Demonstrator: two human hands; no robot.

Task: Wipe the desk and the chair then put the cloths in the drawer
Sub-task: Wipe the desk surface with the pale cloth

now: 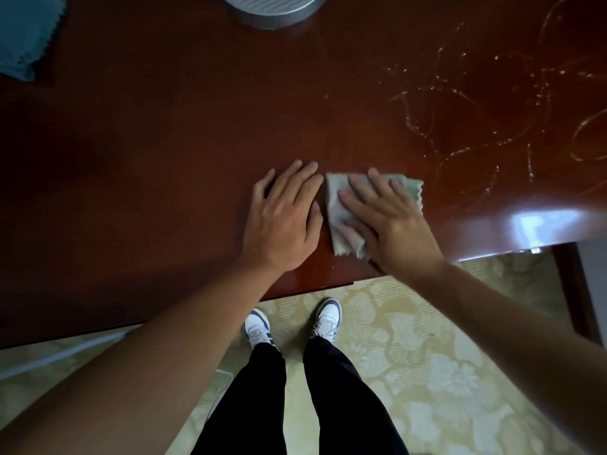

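A glossy dark red-brown wooden desk (147,159) fills the upper part of the head view. Near its front edge lies a folded grey-green cloth (338,211) with zigzag edges. My right hand (391,221) presses flat on that cloth with straight fingers. My left hand (282,218) rests flat on the bare desk just left of the cloth, fingers straight, holding nothing. A second, blue cloth (26,34) lies folded at the far left corner of the desk. No chair or drawer is in view.
A round silver ribbed object (272,8) stands at the back middle of the desk. Pale curved streaks (476,103) mark the desk's right part. Below the desk edge are patterned carpet (427,356), my legs and my white shoes (292,323).
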